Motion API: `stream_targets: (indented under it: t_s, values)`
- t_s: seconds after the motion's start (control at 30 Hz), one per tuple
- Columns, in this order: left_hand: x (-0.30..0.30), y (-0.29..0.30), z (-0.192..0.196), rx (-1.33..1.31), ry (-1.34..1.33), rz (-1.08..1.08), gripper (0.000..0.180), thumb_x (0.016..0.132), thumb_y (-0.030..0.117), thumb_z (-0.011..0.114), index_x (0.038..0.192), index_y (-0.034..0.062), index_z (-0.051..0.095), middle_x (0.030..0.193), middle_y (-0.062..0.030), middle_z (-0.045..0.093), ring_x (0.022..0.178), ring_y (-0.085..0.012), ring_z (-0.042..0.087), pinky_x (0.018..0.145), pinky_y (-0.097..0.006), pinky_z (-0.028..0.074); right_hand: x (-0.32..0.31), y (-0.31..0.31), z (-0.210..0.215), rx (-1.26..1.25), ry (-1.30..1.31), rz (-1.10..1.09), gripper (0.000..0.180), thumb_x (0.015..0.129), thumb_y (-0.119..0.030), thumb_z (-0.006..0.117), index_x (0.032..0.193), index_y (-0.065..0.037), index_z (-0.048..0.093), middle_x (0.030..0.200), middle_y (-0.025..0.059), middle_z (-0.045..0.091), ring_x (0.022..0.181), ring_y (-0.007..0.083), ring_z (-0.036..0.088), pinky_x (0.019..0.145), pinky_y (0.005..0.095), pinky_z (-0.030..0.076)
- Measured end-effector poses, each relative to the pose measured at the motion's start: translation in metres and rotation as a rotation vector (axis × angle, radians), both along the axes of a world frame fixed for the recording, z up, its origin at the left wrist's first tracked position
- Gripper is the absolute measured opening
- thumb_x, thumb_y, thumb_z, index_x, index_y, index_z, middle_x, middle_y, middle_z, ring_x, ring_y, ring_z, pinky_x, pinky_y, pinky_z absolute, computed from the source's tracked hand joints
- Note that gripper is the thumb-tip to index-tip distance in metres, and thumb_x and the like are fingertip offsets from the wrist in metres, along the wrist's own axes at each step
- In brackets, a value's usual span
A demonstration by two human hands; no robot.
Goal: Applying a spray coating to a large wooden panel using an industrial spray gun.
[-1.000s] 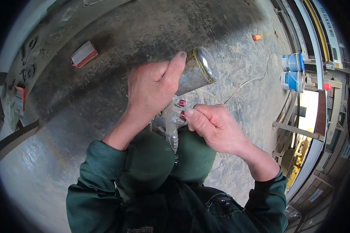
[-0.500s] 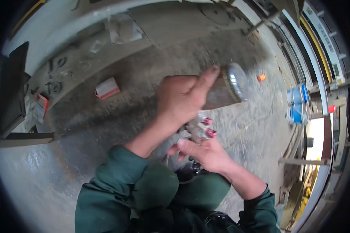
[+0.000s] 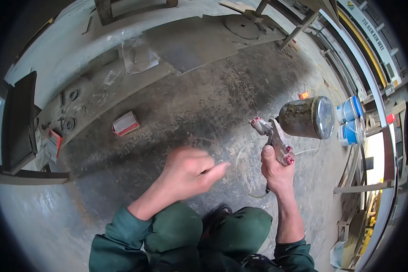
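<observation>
In my right hand [image 3: 278, 172] is a spray gun [image 3: 279, 140] with red knobs, its handle gripped in my closed fingers. A dirty metal paint cup [image 3: 301, 119] is attached to the gun and lies tilted to the right, its shiny end facing outward. From the handle's lower end a thin pale hose [image 3: 251, 195] curves over the floor. To the left, above my knees, my left hand [image 3: 190, 170] is apart from the gun. Its fingers are curled and thumb and forefinger come together; blur hides whether a small thing is between them.
A red and white box [image 3: 125, 123] lies on the concrete floor. Two blue and white buckets [image 3: 349, 133] stand at the right beside a rack. An orange item [image 3: 303, 95] lies beyond the cup. Flat boards [image 3: 199, 43] cover the far floor, and a dark panel [image 3: 20, 124] stands left.
My left hand has come off the paint cup and drawn back to the lower left. My right hand has carried the spray gun and cup to the right.
</observation>
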State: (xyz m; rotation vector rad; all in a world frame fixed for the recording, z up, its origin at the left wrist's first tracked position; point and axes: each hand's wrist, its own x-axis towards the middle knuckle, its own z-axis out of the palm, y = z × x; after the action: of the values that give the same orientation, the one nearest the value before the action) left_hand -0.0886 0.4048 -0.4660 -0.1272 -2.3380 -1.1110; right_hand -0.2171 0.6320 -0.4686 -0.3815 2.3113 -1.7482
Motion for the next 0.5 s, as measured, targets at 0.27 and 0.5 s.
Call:
stream_targets:
  t_s: [0.27, 0.5]
  values:
    - [-0.001, -0.012, -0.009, 0.188, -0.363, 0.027, 0.051, 0.091, 0.022, 0.080, 0.058, 0.0001, 0.047, 0.054, -0.0100, 0.040, 0.049, -0.0210, 0.037, 0.048, -0.038, 0.033, -0.001, -0.018, 0.011, -0.074, -0.046, 0.040, 0.051, 0.098, -0.051, 0.072, 0.105, -0.001, 0.066, 0.078, 0.0034, 0.064, 0.047, 0.0103, 0.053, 0.042, 0.0257, 0.039]
    - [-0.035, -0.021, -0.007, 0.144, -0.612, -0.077, 0.051, 0.094, 0.035, 0.073, 0.063, 0.0012, 0.051, 0.062, -0.0175, 0.052, 0.054, -0.0350, 0.051, 0.052, -0.045, 0.039, -0.017, -0.020, 0.009, -0.038, -0.073, 0.030, 0.047, 0.095, -0.050, 0.077, 0.086, -0.007, 0.059, 0.063, -0.0033, 0.053, 0.049, 0.0078, 0.048, 0.044, 0.0261, 0.036]
